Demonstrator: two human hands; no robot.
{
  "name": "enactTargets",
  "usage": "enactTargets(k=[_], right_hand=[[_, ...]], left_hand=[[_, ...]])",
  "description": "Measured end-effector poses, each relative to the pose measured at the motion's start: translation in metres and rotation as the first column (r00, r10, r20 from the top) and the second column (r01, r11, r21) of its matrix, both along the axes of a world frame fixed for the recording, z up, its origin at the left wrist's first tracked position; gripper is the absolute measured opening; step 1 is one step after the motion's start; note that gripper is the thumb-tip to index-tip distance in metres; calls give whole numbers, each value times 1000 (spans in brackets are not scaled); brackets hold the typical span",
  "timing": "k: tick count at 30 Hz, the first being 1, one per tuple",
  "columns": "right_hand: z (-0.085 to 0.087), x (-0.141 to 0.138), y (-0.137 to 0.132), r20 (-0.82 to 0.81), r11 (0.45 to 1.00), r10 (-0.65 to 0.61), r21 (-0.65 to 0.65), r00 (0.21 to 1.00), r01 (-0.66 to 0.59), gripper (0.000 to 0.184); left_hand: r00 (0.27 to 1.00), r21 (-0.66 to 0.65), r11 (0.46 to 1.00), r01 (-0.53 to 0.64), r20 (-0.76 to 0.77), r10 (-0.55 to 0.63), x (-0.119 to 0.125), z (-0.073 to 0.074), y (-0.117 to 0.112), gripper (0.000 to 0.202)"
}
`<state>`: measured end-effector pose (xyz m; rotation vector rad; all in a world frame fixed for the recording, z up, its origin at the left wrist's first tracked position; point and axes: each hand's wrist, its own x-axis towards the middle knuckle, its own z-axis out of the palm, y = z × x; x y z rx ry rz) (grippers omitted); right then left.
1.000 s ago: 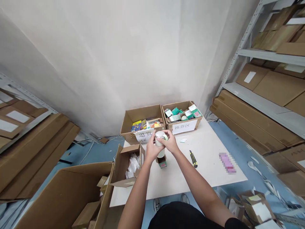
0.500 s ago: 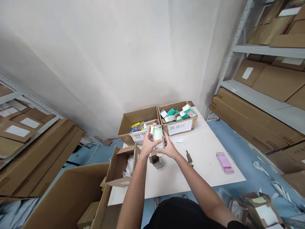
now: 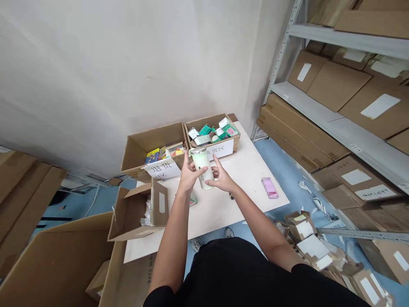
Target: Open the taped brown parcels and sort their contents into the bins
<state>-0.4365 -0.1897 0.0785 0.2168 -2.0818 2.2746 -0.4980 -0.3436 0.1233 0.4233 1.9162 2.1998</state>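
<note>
Between my two hands is a pale green and white tumbler [image 3: 203, 171] with a silver lid and a small green loop at its top. It stands nearly upright above the table, dark lettering on its side. My left hand [image 3: 189, 175] grips it from the left, thumb across its front. From the right, my right hand [image 3: 223, 178] holds its lower part with the thumb and fingers. Under my left wrist, a small green-and-brown box [image 3: 193, 199] shows only in part. Close to my right wrist, the utility knife [image 3: 231, 196] is mostly hidden.
Behind my hands stand a carton [image 3: 134, 149] of colourful boxes and a carton [image 3: 236, 143] of green and white boxes, both with handwritten signs. An opened carton [image 3: 119, 213] is at left, a pink pixelated item [image 3: 270, 188] at right. Loaded shelves [image 3: 319, 106] flank the right side.
The view has swung right and down. The tumbler has turned in my hands, so its lettering has come round from the right edge towards the front. Both hands still hold it.
</note>
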Motion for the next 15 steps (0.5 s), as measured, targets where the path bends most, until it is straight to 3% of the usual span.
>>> enactTargets(k=[5,10,15], right_hand=[[-5,5,11,33,989,-126,86,991,123,140],[-7,5,4,26,999,52,-15,998,-52,133],[-6,3,-26,23,999,-5,49,1000,4,139]], left_hand=[[998,-24,998,-60,-18,59,2,-9,15,143],[997,3,999,-52,52,52,10,-8,8,129],[984,-71,982,-177,9,178,13,-3,-10,115]])
